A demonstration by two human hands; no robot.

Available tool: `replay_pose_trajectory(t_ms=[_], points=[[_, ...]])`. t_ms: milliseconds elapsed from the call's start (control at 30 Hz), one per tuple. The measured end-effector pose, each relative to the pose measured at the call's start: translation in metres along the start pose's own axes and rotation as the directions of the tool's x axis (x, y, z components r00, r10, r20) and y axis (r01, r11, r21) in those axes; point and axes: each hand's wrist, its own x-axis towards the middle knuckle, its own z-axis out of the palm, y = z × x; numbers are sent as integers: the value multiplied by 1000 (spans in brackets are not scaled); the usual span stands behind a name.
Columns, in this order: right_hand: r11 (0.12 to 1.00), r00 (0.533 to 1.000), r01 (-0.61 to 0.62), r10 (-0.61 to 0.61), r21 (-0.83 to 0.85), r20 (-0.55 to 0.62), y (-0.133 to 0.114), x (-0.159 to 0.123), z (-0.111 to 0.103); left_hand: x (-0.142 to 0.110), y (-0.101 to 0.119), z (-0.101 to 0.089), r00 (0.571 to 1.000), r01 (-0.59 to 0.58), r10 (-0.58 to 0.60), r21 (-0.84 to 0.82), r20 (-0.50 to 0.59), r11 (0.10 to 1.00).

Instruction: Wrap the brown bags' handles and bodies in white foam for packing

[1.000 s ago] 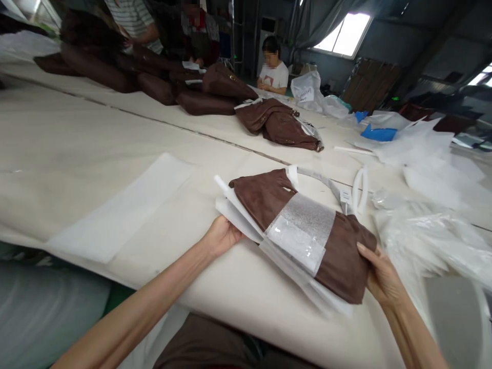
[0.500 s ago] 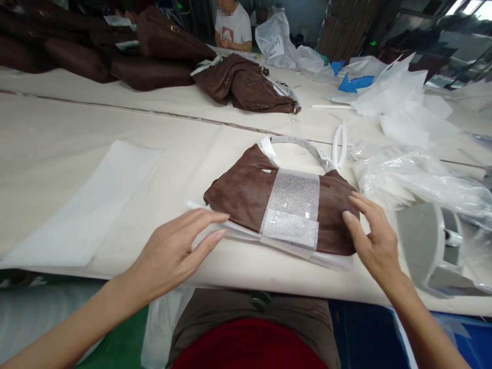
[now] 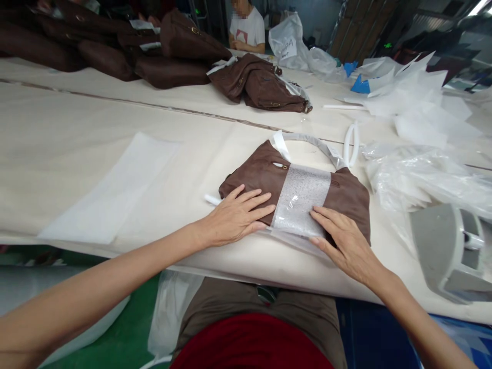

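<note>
A brown handbag (image 3: 253,171) lies flat near the front edge of the table, its wrapped handle (image 3: 313,141) arching away from me. Round its middle runs a translucent wrapping band (image 3: 305,197). My left hand (image 3: 236,215) rests on the bag's left half, fingers spread and flat. On the other side, my right hand (image 3: 342,241) lies over the lower right of the bag, its fingertips at the band's right edge and its fingers stretched out. White sheet material sticks out from under the bag's lower edge, partly hidden by my hands.
A thin white sheet (image 3: 111,189) lies on the table at left. Grey tape dispenser (image 3: 438,251) and crumpled clear plastic (image 3: 418,174) are at right. More brown bags (image 3: 184,61) are piled at the back, where a person (image 3: 248,31) in a white shirt is.
My left hand has moved from the bag's lower left edge onto its surface. My right hand has slid left from the bag's right end to the band. The band's loose lower flap no longer shows.
</note>
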Motion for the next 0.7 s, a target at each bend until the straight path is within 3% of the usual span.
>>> replay_pose_trajectory(t_ms=[133, 200, 300, 400, 567, 700], points=[[997, 998, -64, 65, 38, -14, -6, 16, -11, 16, 6, -17, 995, -94, 92, -90, -31, 992], [995, 996, -88, 87, 46, 25, -6, 24, -13, 23, 7, -19, 996, -84, 77, -176, -46, 981], [985, 987, -144, 137, 93, 79, -7, 32, -17, 33, 8, -19, 995, 69, -87, -315, -45, 947], [971, 984, -162, 145, 173, 107, -9, 36, -18, 40, 6, -18, 971, 232, -229, -473, 64, 850], [918, 976, -216, 204, 334, 70, -9, 31, -13, 46, 2, -12, 927, 374, -292, -668, 237, 643], [808, 901, -392, 434, 439, 6, -7, 17, -11, 47, 1, -8, 908, 416, -308, -692, 283, 590]])
